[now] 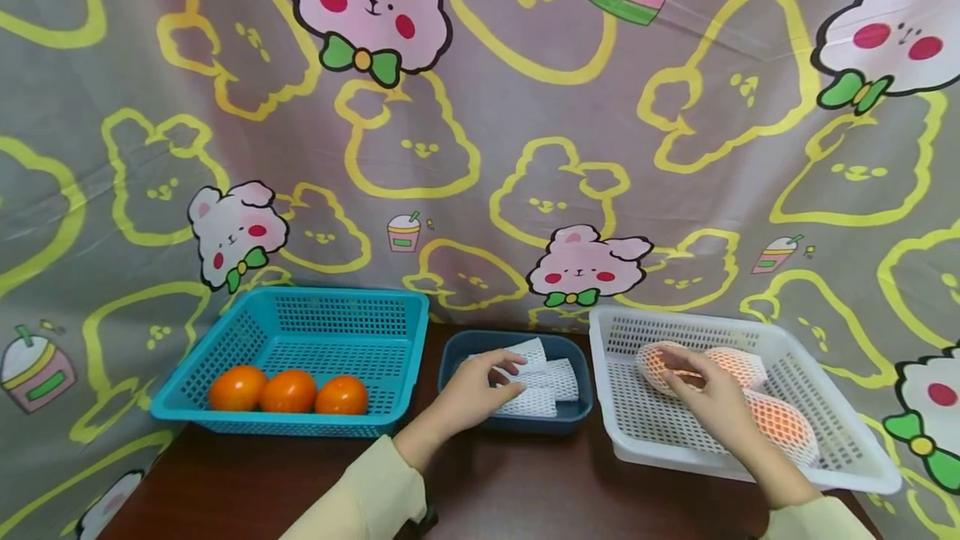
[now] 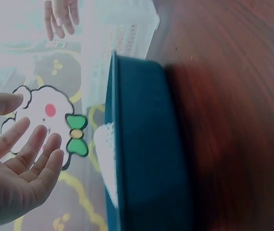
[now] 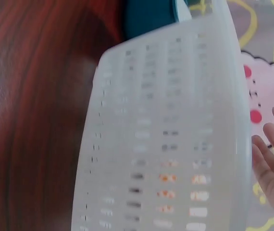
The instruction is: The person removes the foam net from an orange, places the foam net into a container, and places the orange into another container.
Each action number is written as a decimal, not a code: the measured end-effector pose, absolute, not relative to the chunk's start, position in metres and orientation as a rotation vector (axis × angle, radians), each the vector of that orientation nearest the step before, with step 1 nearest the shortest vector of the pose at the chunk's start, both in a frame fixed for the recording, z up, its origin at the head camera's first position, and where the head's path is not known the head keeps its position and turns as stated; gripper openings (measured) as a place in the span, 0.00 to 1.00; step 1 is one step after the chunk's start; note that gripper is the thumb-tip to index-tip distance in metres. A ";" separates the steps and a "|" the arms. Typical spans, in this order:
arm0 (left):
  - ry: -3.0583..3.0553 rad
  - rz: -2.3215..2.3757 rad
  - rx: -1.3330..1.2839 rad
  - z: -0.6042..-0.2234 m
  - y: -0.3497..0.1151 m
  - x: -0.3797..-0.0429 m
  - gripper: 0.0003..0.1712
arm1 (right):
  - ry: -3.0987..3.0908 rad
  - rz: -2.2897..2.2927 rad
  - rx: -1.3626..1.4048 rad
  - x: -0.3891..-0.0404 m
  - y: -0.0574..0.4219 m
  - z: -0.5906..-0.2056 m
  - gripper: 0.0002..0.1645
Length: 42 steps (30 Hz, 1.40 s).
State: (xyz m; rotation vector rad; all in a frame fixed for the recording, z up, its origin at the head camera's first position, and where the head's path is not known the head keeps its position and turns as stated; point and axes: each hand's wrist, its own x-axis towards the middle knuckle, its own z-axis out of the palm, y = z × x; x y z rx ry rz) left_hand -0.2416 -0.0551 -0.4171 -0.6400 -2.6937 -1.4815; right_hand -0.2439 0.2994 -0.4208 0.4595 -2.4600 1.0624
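Both empty, fingers loose, the left hand (image 1: 474, 388) hovered over white nets (image 1: 558, 377) in a blue tray (image 1: 543, 425), the right hand (image 1: 717, 405) above netted fruits (image 1: 783, 427) in a white basket (image 3: 228, 144). Left of the fingers, bare orange fruits (image 1: 288, 392) lay in a turquoise basket (image 1: 352, 355); patterned cloth (image 1: 487, 107) hung beyond.

Curtained-off table set-up; home or workroom, cannot tell which.
Cartoon-print cloth (image 1: 487, 115), creased and hanging, fills the background beyond the left hand (image 1: 474, 392) and right hand (image 1: 716, 398); dark, wood-look table (image 1: 525, 486) below them. Household-type plastic containers in a row: turquoise basket (image 1: 285, 427) left of the left hand, dark blue tray (image 1: 536, 425) beneath it, white basket (image 1: 660, 455) beneath the right.
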 end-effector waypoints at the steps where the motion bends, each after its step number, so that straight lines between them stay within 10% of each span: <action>1: -2.687 -1.512 -0.649 -0.419 -0.051 -0.243 0.19 | -2.459 1.038 0.452 -0.245 0.302 -0.421 0.22; 42: -2.144 -2.726 -0.223 -0.459 0.067 -0.242 0.35 | -2.946 0.574 0.151 -0.297 0.334 -0.446 0.52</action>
